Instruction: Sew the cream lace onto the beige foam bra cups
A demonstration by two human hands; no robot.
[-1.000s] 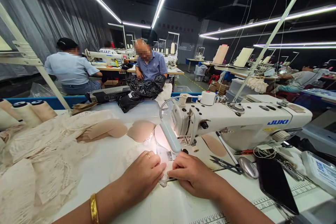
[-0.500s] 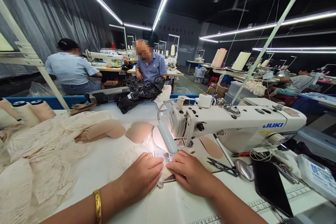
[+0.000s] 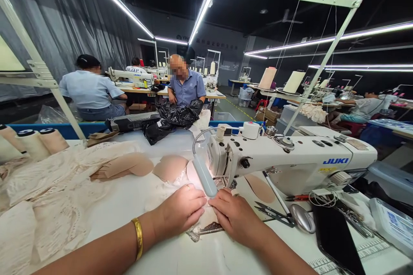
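Note:
My left hand (image 3: 180, 209) is closed, thumb and fingers pinching the edge of cream lace fabric (image 3: 158, 195) below the sewing machine's head. My right hand (image 3: 237, 217), closed too, grips the same piece just to the right; the fingertips of both hands nearly meet. Fingers hide most of the held edge. A beige cup pad (image 3: 170, 167) lies beyond my left hand, against the lace. The grey tube lamp (image 3: 205, 176) hangs right above my fingertips and lights the spot. The needle area of the white sewing machine (image 3: 290, 154) is hidden behind the lamp.
Thread snips (image 3: 274, 214), a silver oval object (image 3: 302, 218) and a black phone (image 3: 337, 238) lie to the right. Stacked beige pads (image 3: 122, 166) and a lace heap (image 3: 48, 184) are left. A black plastic bag (image 3: 172, 120) sits behind. Co-workers sit farther off.
Both hands have shifted slightly right, and the left wrist has come along. A small white tag seen between the fingertips is now hidden. The whole view has tilted up a little.

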